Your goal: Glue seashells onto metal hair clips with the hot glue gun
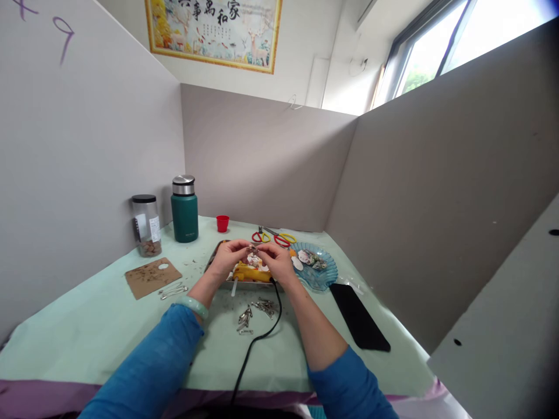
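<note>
My left hand and my right hand meet over a tray, fingertips pinched together. Between them is a small brownish piece, too small and too covered by fingers to name. Just below my hands, a yellow glue gun lies across the tray, its pale nozzle end pointing left. Its black cord runs from the right end toward the table's front edge. Nearer to me are small piles of silver metal clips. Other contents of the tray are mostly hidden by my hands.
At the left stand a green thermos and a clear jar, with a brown card in front. A red cup and scissors sit behind. At right are a blue plate of small pieces and a black phone-like slab. Partitions enclose the table.
</note>
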Motion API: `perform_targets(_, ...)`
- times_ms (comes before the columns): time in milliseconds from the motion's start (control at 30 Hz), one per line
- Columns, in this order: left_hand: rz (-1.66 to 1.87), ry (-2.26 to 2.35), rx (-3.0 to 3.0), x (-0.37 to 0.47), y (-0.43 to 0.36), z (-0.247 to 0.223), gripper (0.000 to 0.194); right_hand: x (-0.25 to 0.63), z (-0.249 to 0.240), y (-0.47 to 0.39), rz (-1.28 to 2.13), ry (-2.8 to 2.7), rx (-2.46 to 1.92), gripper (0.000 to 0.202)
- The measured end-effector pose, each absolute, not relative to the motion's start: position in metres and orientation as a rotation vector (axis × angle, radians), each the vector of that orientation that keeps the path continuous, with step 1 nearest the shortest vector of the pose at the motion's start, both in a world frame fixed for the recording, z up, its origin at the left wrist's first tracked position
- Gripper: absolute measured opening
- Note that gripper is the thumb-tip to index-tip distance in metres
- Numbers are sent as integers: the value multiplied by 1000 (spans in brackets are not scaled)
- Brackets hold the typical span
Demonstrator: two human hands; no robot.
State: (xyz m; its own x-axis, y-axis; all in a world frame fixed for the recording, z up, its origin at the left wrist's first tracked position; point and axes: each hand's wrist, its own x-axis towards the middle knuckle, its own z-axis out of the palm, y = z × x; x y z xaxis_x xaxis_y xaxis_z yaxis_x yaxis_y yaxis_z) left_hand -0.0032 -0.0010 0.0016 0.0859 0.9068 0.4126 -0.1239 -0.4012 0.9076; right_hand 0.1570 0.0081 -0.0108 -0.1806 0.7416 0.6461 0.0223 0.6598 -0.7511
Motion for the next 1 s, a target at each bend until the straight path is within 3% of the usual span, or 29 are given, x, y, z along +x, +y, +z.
perform_targets(467,1415,823,1475,-1,-2,-1,35,157,-11,8,730,-1592,-763,27)
perform_targets(1000,1351,887,1491,0,-5,0,33,161,-9,9,1009,-1494,-773,25)
